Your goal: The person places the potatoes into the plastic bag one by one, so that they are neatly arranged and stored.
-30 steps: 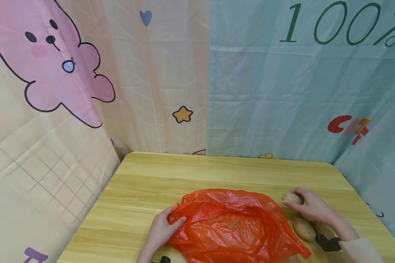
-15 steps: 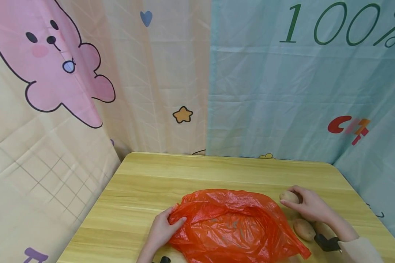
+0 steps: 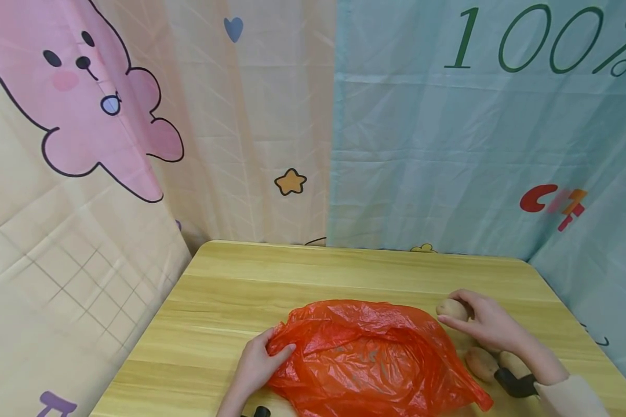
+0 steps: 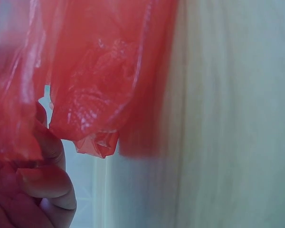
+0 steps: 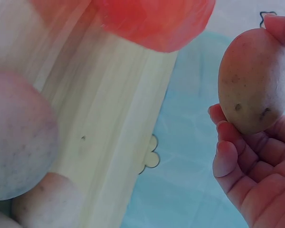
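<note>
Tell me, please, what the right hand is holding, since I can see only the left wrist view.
Observer: The right hand is holding a single potato.

Operator: Thank you; could you say whether other potatoes are nearby?

Observer: Yes, at least two more potatoes are on the table, to the right of the red bag.

Operator: And does the skin of the held one show any marks?

Observer: It does; the right wrist view shows dark spots near its lower end.
</note>
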`<action>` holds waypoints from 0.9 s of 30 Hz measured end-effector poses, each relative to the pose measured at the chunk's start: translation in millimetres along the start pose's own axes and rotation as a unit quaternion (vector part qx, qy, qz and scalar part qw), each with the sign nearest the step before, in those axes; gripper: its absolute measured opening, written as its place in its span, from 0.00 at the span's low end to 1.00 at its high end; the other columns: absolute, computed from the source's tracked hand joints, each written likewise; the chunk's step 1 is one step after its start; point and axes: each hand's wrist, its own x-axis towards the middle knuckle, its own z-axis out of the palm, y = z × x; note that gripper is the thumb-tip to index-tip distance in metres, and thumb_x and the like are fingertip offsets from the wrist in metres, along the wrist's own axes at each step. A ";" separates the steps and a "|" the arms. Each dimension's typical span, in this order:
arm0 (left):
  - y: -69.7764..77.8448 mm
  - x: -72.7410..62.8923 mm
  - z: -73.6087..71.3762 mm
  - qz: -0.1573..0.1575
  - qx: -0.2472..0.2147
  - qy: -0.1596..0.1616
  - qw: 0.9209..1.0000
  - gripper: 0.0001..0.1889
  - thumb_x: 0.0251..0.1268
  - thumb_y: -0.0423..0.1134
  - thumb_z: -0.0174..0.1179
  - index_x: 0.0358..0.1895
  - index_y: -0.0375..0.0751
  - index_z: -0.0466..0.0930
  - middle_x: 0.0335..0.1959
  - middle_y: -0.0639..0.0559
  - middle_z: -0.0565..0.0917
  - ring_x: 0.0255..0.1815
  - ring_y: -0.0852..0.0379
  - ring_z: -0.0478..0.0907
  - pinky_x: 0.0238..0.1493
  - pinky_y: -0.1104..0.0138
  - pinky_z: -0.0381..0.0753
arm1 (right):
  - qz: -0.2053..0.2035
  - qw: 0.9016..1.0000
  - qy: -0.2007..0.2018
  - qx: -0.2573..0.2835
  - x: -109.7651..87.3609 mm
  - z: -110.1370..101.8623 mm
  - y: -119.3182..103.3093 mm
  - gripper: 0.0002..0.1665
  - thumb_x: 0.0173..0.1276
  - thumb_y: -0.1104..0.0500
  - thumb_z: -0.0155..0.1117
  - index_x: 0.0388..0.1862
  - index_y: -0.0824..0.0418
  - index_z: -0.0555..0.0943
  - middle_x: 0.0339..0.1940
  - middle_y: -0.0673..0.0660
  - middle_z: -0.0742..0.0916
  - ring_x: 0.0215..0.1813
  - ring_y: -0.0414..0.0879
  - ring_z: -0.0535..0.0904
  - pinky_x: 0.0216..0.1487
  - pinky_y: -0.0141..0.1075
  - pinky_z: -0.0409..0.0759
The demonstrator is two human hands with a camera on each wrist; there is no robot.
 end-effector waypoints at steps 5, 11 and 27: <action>-0.8 0.4 0.1 -0.001 0.000 0.000 1.000 0.30 0.58 0.50 0.67 0.56 0.30 0.76 0.46 0.44 0.82 0.40 0.55 0.80 0.42 0.61 0.79 | -0.021 1.000 -0.010 0.005 1.2 -2.3 -11.4 0.26 0.57 0.43 0.71 0.45 0.61 0.78 0.32 0.48 0.80 0.28 0.39 0.72 0.25 0.32 0.75; -1.9 0.6 0.3 0.003 -0.010 -0.002 1.000 0.27 0.58 0.49 0.66 0.54 0.32 0.77 0.43 0.47 0.83 0.37 0.58 0.79 0.40 0.65 0.79 | -0.053 0.998 -0.017 -0.008 2.8 -4.6 -23.2 0.26 0.58 0.41 0.70 0.44 0.58 0.78 0.32 0.45 0.79 0.28 0.36 0.71 0.25 0.31 0.73; 1.3 -0.5 -1.3 0.011 -0.012 -0.006 1.000 0.20 0.59 0.48 0.66 0.49 0.38 0.79 0.39 0.52 0.82 0.34 0.61 0.77 0.35 0.68 0.77 | -0.085 0.995 -0.047 -0.009 7.0 -7.3 -52.0 0.27 0.59 0.40 0.68 0.45 0.58 0.77 0.35 0.46 0.79 0.31 0.35 0.73 0.27 0.31 0.75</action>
